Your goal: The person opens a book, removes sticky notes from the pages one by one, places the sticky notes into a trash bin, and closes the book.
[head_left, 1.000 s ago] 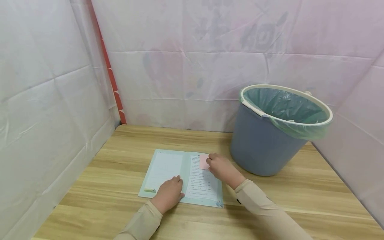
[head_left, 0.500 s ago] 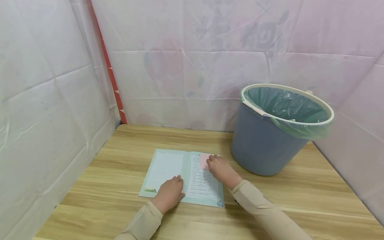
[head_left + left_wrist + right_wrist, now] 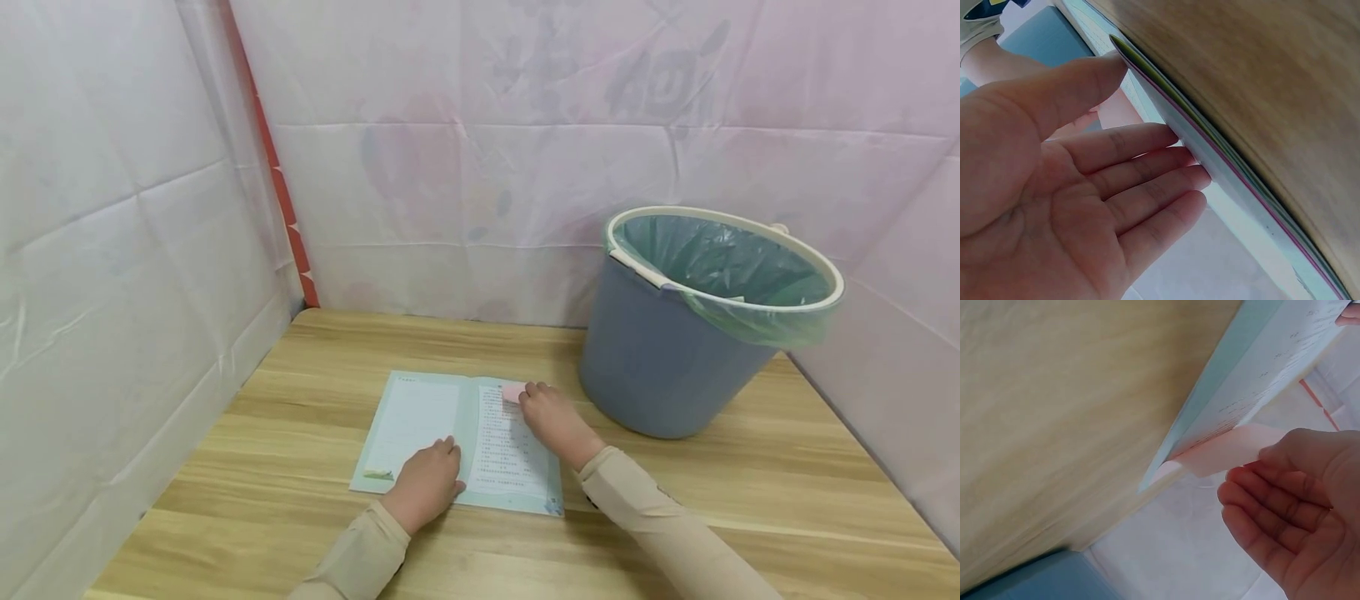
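Observation:
An open booklet [image 3: 495, 467] with pale green page borders lies on the wooden table. My left hand [image 3: 426, 485] rests near its centre fold at the front, and in the left wrist view the straight fingers [image 3: 1147, 169] touch the pages. A pink sticky note [image 3: 512, 392] is at the top of the right-hand page. My right hand [image 3: 557, 423] pinches its lower edge between thumb and forefinger. In the right wrist view the sticky note [image 3: 1229, 450] curves up from the printed page, its far end still against the paper.
A blue-grey bucket [image 3: 652, 358] lined with a green plastic bag [image 3: 720, 250] stands at the table's back right, just beyond my right hand. White cloth walls [image 3: 390, 183] enclose the table [image 3: 247, 500] at the back and sides.
The sticky note's lower part has lifted and folded up off the page in my right hand's pinch; before, it lay flat. My left hand has stayed in place on the booklet.

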`<state>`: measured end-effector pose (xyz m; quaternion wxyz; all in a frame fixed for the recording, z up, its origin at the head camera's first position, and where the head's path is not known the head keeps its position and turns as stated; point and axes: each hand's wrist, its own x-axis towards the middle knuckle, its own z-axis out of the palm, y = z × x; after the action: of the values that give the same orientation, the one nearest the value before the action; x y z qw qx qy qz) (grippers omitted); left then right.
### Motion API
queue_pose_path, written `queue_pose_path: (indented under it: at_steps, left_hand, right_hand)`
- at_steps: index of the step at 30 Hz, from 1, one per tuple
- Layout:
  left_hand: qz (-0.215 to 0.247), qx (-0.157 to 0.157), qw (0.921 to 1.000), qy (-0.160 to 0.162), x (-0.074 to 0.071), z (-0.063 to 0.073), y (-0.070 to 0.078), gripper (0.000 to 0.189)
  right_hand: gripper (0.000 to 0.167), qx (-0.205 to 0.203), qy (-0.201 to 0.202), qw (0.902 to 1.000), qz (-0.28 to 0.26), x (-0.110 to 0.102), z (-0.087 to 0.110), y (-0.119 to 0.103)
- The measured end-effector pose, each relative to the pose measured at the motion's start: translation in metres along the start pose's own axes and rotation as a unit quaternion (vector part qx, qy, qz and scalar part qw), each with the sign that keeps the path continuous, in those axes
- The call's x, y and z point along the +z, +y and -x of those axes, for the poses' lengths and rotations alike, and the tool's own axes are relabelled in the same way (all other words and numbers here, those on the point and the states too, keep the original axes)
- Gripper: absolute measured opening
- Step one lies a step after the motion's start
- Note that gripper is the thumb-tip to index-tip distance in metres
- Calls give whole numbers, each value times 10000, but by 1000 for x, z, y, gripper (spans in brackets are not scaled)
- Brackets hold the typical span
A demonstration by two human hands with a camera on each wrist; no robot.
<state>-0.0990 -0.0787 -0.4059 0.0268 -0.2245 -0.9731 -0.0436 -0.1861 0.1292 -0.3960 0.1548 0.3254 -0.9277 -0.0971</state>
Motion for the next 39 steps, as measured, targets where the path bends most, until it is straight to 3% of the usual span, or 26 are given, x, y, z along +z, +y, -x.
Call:
queue_pose_path:
  at_steps: [12,16,20,39]
  left_hand:
    - [-63,18,10000,26,0,1,1,46]
    - [-54,-14,10000,21,1,1,1,46]
    - [-63,-57,10000,-11,0,1,3,47]
    - [-74,-163,9997,-171,-1,1,4,47]
  right_hand:
    - [7,533,91,9985,100,-5,2,8]
    - [9,679,339,9970,141,-9,3,11]
    - [12,713,595,9955,169,-11,5,16]
    - [14,908,1047,9903,21,-21,12,37]
